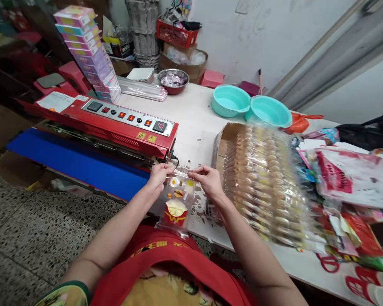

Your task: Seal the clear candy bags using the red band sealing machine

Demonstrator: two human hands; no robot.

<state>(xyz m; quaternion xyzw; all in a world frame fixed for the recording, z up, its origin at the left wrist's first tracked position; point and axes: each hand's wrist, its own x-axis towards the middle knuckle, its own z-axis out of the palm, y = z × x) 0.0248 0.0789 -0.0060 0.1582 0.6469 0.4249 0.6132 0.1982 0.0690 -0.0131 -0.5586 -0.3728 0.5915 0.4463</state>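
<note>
A clear plastic bag [183,202] hangs between my hands, its top edge pulled straight. Inside it show a red fries-box piece [175,214] with a pale top and several small food-shaped pieces, among them a fried egg. My left hand [159,176] pinches the bag's upper left corner, close to the right end of the red sealing machine [130,123]. With thumb and fingers closed, my right hand [207,180] grips the upper right corner. The machine's blue conveyor belt [79,159] runs to the left of my left hand.
A cardboard box [221,144] packed with rows of clear bags stands right of my right hand. Two turquoise basins [231,101] sit behind it. Stacked small boxes [92,55] rise behind the machine. Plastic packets [347,176] and red-handled scissors [328,262] lie at the right.
</note>
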